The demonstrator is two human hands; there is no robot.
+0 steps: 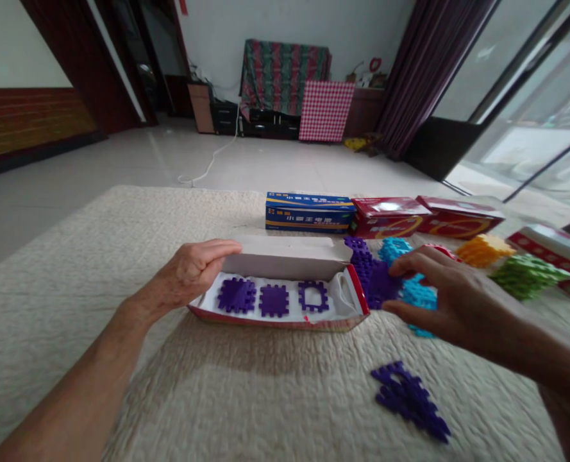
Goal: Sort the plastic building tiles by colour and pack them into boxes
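Note:
An open cardboard box [275, 325] lies lengthwise on the quilted cover, its lid [285, 245] raised at the back. My left hand [193, 273] grips the box at its left end, by the lid. On white lining inside are a solid purple interlocking tile [236, 295], a second purple tile [274, 300] and a purple frame-shaped tile [302, 296]. Beyond the box's right end, my right hand [448, 298] pinches a flat purple tile [381, 282] between thumb and fingers. A purple stack [358, 255] and light blue tiles [420, 295] are beside it, partly hidden by the hand.
Several purple tiles [412, 401] lie loose at the front right. Behind are a blue box [308, 215], a red box [388, 217] and another red box [460, 216]. Orange tiles [484, 250], green tiles [528, 276] and a red-and-white box [561, 253] are at the right.

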